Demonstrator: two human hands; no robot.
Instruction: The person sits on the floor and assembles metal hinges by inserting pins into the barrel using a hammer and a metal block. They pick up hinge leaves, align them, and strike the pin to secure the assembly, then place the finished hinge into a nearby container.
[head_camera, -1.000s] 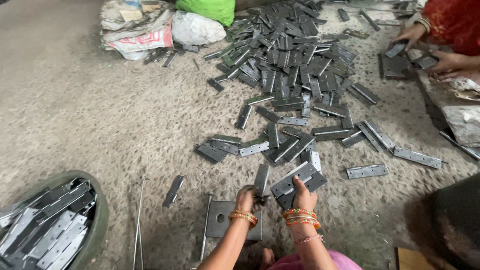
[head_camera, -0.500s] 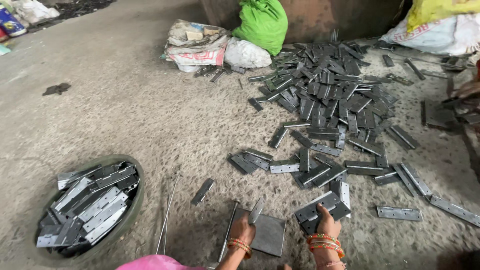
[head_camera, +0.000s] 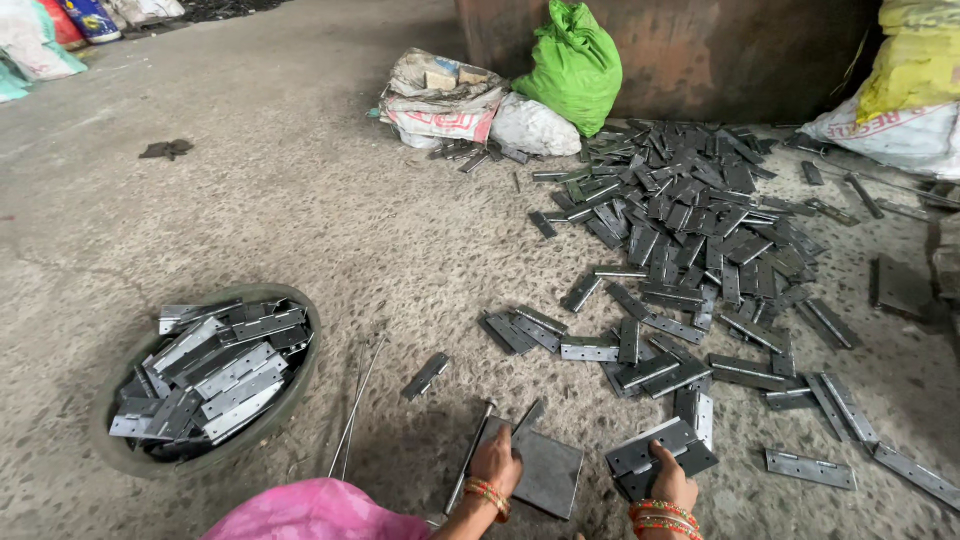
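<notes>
While I am watching, the right hand (head_camera: 672, 482) is gripping a hinge (head_camera: 660, 455) at 5 o'clock; the left hand (head_camera: 497, 462) is pinching a pin (head_camera: 528, 420) over the plate (head_camera: 545, 470). Hinge: stiff, heavy steel; hold its long edges.

Workshop floor, rough grey concrete (head_camera: 250, 200).
Rust-brown wall (head_camera: 720, 50) behind; green sack (head_camera: 575, 65) and white sacks (head_camera: 450, 100) (soft, even light).
</notes>
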